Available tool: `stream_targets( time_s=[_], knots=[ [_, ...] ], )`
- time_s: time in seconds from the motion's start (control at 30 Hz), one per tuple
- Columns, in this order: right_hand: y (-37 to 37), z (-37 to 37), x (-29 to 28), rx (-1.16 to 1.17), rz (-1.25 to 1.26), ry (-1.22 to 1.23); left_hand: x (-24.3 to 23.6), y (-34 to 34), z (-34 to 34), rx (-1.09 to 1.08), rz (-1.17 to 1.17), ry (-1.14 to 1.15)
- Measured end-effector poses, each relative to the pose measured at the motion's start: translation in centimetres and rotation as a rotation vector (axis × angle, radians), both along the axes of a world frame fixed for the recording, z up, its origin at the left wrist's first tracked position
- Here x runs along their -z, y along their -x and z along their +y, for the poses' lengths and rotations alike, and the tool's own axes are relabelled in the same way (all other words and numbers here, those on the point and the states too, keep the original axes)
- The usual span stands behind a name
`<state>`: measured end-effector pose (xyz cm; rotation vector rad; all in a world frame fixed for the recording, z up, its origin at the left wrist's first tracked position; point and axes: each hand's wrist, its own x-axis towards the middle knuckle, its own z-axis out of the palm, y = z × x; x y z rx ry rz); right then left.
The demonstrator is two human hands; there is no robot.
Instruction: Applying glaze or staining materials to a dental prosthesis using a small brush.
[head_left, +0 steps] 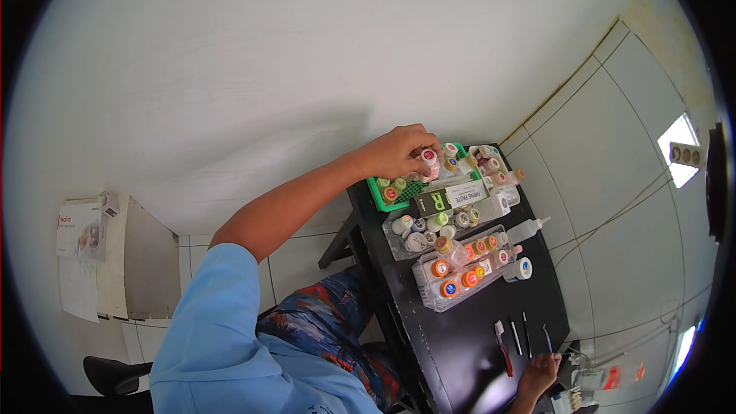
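Note:
My left hand (408,152) holds a pink jar with a red-and-white lid (428,159) over a green basket (377,195) of small jars. An oblong carton (468,193) lies beside the basket. Below it are a clear tray of pale pots (418,239) and a clear organizer (433,299) of orange-capped bottles. My right hand (540,372) is closed at the lower end of a thin hooked tool (547,337); whether it grips that tool I cannot tell. A red-handled brush (504,349) and two slim tools (515,336) lie beside it.
The black table (452,353) stands against white walls. A squeeze bottle (526,228) and a white jar (518,268) sit at its right edge. A white cabinet (152,261) and black chair (115,376) are at left. Cables and a socket strip (686,154) are at right.

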<state>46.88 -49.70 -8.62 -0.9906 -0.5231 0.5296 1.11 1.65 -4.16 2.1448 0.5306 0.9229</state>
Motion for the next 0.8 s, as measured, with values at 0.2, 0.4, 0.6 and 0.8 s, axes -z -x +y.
stream_targets(
  time_s=[0.2, 0.4, 0.6, 0.8],
  knots=[
    [0.2, 0.0, -0.4, -0.041, 0.011, -0.007, 0.3, -0.8, -0.4, 0.014, 0.11, -0.089],
    [0.7, 0.3, -0.8, -0.075, -0.01, -0.012, 0.8, -1.3, -0.2, -0.032, 0.285, -0.195],
    [2.0, 0.7, -1.3, -0.09, 0.013, -0.028, 0.7, -1.2, 0.5, -0.061, 0.217, -0.262],
    [2.6, 0.9, -1.5, -0.113, 0.021, -0.053, -1.0, -0.5, 2.2, -0.255, 0.209, -0.312]
  ],
)
